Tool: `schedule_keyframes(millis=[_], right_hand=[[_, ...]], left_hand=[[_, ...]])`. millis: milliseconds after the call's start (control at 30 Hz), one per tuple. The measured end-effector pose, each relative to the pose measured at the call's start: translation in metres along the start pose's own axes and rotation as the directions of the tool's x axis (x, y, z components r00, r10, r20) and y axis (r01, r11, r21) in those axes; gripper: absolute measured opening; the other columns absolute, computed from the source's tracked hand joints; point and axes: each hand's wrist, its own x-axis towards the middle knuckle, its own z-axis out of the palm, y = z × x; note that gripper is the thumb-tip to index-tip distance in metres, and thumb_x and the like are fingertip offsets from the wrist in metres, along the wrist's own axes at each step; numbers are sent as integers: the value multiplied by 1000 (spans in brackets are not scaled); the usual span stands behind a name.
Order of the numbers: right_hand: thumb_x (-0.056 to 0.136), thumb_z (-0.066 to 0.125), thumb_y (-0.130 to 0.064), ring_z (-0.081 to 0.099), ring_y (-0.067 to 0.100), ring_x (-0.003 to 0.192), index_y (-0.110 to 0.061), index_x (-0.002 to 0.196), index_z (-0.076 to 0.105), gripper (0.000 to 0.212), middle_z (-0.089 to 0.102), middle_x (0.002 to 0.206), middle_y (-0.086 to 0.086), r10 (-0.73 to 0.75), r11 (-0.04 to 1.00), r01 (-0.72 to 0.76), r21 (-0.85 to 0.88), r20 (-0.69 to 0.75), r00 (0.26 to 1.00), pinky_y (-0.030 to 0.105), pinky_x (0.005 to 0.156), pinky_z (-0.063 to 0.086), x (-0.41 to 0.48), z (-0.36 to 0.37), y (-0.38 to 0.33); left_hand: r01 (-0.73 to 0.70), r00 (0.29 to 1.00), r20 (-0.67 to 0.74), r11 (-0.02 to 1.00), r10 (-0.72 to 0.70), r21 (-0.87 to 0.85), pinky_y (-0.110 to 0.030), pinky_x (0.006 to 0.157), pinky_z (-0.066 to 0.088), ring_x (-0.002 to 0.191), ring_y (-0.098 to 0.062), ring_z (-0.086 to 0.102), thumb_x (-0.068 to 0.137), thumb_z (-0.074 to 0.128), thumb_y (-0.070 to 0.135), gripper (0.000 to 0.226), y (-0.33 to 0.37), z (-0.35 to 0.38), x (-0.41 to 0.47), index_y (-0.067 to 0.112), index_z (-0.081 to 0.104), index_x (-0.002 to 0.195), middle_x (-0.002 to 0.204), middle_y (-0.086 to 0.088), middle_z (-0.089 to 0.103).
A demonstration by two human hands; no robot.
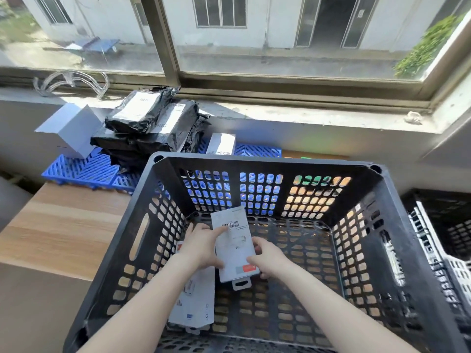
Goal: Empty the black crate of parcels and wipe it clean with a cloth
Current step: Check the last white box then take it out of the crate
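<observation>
We grip a white box between left hand and right hand — fingers curled round its edges. A second box lies under the left wrist.

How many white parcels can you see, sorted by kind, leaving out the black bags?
Flat white packets in the black crate: 2, the held packet and the floor packet
Large white box on the blue pallet: 1
Slim white box behind the crate: 1
Total: 4
</observation>
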Motion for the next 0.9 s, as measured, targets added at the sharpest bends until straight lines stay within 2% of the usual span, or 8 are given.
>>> schedule_keyframes(millis=[133, 267, 367, 467, 567, 767, 833, 900], right_hand=[[87, 50, -11, 64, 19, 96, -29, 134, 47, 51, 60, 115, -6, -18, 999, 18, -38, -10, 1000, 36, 68, 60, -10, -11, -3], [86, 50, -11, 63, 18, 96, -32, 135, 47, 53, 61, 116, -6, -50, 997, 49, -53, -16, 999, 34, 64, 61, -21, -17, -7], [85, 53, -11, 62, 19, 98, -31, 133, 49, 52, 61, 115, -5, -82, 996, 81, -25, -25, 996, 35, 62, 61, -30, -19, -12], [83, 60, -12, 62, 17, 96, -34, 135, 48, 57, 58, 111, -7, -109, 994, 110, 18, -60, 992, 31, 57, 60, -43, -22, -16], [81, 66, -13, 61, 14, 94, -35, 133, 49, 59, 57, 104, -9, -154, 985, 160, 62, -99, 983, 32, 59, 60, -55, -25, -17], [75, 71, -14, 62, 16, 95, -39, 128, 49, 63, 59, 108, -8, -245, 942, 283, 178, -207, 947, 30, 61, 57, -77, -28, -23], [74, 70, -14, 62, 14, 95, -44, 121, 52, 58, 61, 107, -7, -288, 907, 350, 234, -262, 921, 30, 64, 53, -81, -26, -26], [71, 72, -17, 64, 17, 94, -53, 108, 54, 55, 62, 106, -6, -325, 859, 420, 293, -323, 889, 35, 72, 53, -83, -23, -32]], left_hand=[[-5, 999, -41, 994, 1, -108, -35, 104, 35, 126, -22, 38, 58, 81, 50, 101, 5, -13, -2, 47, 31, 145, 123, -2, 55], [6, 1000, 2, 976, -6, -220, -36, 99, 45, 122, -18, 50, 52, 84, 48, 103, 5, -22, -7, 47, 35, 143, 127, 2, 59], [11, 1000, -16, 954, -17, -301, -36, 97, 48, 119, -16, 52, 50, 85, 44, 101, 5, -30, -14, 48, 38, 140, 123, 3, 61], [-17, 998, -69, 950, -5, -311, -35, 94, 49, 111, -15, 56, 53, 85, 41, 95, 10, -40, -23, 45, 42, 138, 112, 5, 64], [-36, 991, -135, 945, -9, -326, -33, 88, 53, 95, -12, 61, 54, 85, 39, 89, 17, -51, -37, 40, 47, 135, 98, 6, 66], [-101, 954, -296, 887, -42, -451, -28, 87, 53, 100, -9, 62, 57, 87, 27, 81, 25, -67, -70, 38, 53, 129, 105, 10, 63], [-133, 935, -351, 862, -55, -489, -30, 87, 54, 101, -7, 62, 58, 86, 23, 77, 26, -72, -81, 40, 55, 126, 109, 9, 64], [-180, 916, -397, 824, -58, -538, -31, 79, 59, 93, -1, 65, 62, 83, 15, 70, 27, -78, -90, 38, 58, 123, 111, 10, 63]])
